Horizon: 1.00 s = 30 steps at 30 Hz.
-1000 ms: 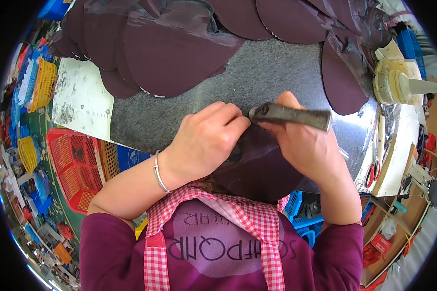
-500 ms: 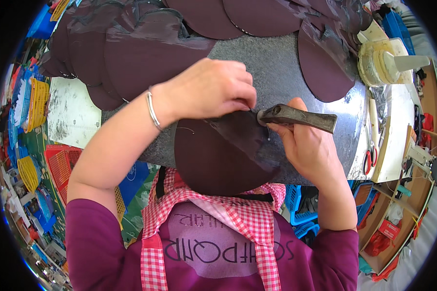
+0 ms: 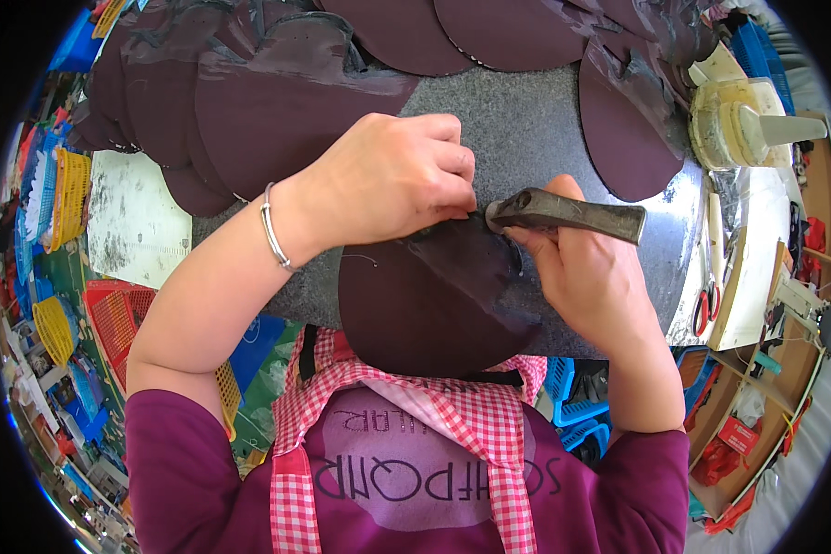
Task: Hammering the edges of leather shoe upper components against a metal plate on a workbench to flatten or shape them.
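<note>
A dark brown, rounded piece of leather-like material [image 3: 425,305] lies at the near edge of the dark work surface, its lower end over the edge against my apron. My left hand [image 3: 406,175] is closed, fingertips pinching the far edge of this piece. My right hand [image 3: 586,258] grips a hammer [image 3: 572,215] close to its head. The hammer's round face is low at the piece's far right edge, near my left fingertips; I cannot tell whether it touches. A loose thread shows on the piece's left side.
Overlapping dark brown pieces [image 3: 286,111] cover the far and left surface, and another [image 3: 623,138] lies right. Beyond it stands a glue bottle [image 3: 739,125] with a pale nozzle. Red-handled scissors [image 3: 706,309] lie at the right edge. Baskets [image 3: 69,198] stand left; blue baskets [image 3: 577,397] sit below.
The view has shifted slightly. Both hands remain at the piece's far edge, and the hammer head sits a little closer to my left fingertips.
</note>
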Tool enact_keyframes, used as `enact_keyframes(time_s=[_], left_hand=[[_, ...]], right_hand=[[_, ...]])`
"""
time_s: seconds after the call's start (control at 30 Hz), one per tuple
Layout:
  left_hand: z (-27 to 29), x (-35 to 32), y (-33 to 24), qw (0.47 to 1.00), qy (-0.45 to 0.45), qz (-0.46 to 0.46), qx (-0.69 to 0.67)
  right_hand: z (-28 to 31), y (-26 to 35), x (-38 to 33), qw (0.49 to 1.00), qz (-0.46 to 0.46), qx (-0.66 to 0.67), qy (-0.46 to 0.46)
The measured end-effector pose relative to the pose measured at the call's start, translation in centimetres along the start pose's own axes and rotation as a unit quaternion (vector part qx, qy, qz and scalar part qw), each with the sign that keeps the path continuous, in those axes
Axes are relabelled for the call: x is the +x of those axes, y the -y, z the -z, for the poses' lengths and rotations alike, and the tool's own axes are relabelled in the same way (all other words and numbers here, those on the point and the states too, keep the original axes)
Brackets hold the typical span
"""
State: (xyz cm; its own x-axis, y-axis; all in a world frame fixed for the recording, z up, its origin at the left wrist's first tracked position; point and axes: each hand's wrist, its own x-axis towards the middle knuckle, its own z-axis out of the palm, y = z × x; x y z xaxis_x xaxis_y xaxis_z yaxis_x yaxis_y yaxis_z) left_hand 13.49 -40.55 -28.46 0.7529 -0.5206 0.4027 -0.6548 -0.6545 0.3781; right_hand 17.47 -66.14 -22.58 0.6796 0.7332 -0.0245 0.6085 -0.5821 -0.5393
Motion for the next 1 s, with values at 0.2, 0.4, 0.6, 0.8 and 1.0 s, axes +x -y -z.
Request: enact_keyframes(time_s=[0.2, 0.4, 0.6, 0.8, 1.0], left_hand=[[-0.4, -0.7, -1.7, 0.995, -0.052, 0.043, 0.069], [-1.0, -1.6, -2.3, 0.994, -0.055, 0.091, 0.035], [-0.7, -1.7, -3.2, 0.984, -0.076, 0.125, 0.099], [-1.3, -2.6, -3.9, 0.983, -0.100, 0.150, 0.037], [-1.5, -2.4, -4.6, 0.984, -0.087, 0.120, 0.096]], right_hand=[[-0.9, 0.4, 0.4, 1.000, 0.012, -0.025, -0.016], [-0.6, 0.2, 1.0, 0.999, 0.033, 0.002, -0.021], [-1.0, 0.3, 1.0, 1.000, 0.012, -0.005, 0.002], [-1.0, 0.1, 1.2, 0.999, 0.035, -0.004, -0.012], [-0.7, 0.2, 1.5, 0.999, 0.033, 0.022, -0.021]])
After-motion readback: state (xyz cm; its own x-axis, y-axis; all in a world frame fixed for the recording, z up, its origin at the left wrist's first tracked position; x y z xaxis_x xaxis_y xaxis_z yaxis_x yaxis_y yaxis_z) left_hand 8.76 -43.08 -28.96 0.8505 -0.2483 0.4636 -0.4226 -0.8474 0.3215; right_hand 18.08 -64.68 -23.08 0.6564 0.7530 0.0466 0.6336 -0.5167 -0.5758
